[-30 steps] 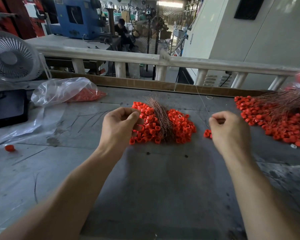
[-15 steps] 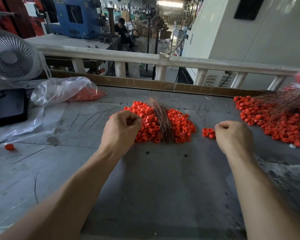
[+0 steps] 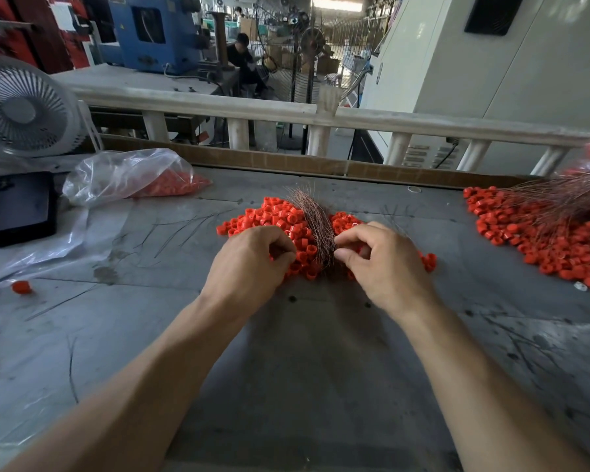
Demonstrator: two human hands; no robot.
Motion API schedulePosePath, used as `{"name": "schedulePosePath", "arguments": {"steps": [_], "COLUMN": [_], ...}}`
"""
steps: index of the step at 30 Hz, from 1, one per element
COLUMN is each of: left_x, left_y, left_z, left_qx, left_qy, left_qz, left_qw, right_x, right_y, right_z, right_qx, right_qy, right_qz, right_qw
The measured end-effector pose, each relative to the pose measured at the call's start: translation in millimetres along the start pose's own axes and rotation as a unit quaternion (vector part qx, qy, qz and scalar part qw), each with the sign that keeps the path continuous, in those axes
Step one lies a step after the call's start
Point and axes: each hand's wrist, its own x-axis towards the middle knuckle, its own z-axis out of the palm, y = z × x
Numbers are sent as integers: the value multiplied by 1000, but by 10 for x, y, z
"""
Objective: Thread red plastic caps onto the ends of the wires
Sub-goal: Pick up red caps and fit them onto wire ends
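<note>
Right hand (image 3: 385, 264) pinches wire bundle (image 3: 315, 229) to pull one.
Left hand (image 3: 252, 264) at 9 o'clock, curled over caps (image 3: 273, 216); contents unclear.

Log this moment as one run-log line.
stage: picking next wire | right hand: pinching at wire bundle | left hand: curled over red caps, contents hidden | finished pile: far right
</note>
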Motion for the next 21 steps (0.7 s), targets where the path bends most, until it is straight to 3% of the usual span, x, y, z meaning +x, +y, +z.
{"name": "schedulePosePath", "arguments": {"steps": [10, 18, 21], "left_x": [-6, 6, 15], "left_y": [67, 152, 146], "left_z": [-2, -29, -11], "left_qx": [39, 93, 97], "left_qy": [-8, -41, -33], "left_qz": [31, 79, 86], "left_qw": [999, 992, 991], "right_x": [25, -27, -49], "right_y": [-78, -175, -201], "right_z": [63, -26, -31], "right_qx": [-1, 110, 198], "right_qy": [33, 110, 111], "right_qz": [-53, -85, -65], "right_qw": [998, 984, 972]}}
